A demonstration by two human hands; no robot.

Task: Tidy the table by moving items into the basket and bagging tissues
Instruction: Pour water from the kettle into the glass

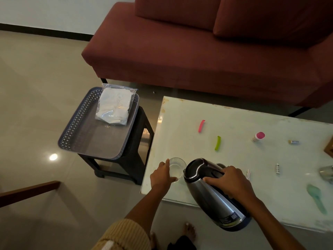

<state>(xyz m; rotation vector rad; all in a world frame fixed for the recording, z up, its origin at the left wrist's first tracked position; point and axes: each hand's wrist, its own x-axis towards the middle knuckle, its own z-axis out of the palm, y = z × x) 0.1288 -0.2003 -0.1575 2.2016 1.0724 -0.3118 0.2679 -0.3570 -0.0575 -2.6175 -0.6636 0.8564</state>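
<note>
Fingers (211,180) of right hand (228,181) grip kettle (214,201) handle; left hand (162,175) holds glass (177,167). Pale glass surface (180,123), red sofa (180,60) behind, tiled floor. Bagged tissues (114,105) lie in basket (86,134) on dark stool (142,123) beside surface. Pink clip (201,126), green clip (217,143) mid-surface. Kettle tilted, spout at glass rim; both forearms reach forward.

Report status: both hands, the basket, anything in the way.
Left hand grips glass; right hand grips kettle, tilted toward the glass. Bagged tissues in basket. Pink clip, green clip on table; nothing blocks the basket.
</note>
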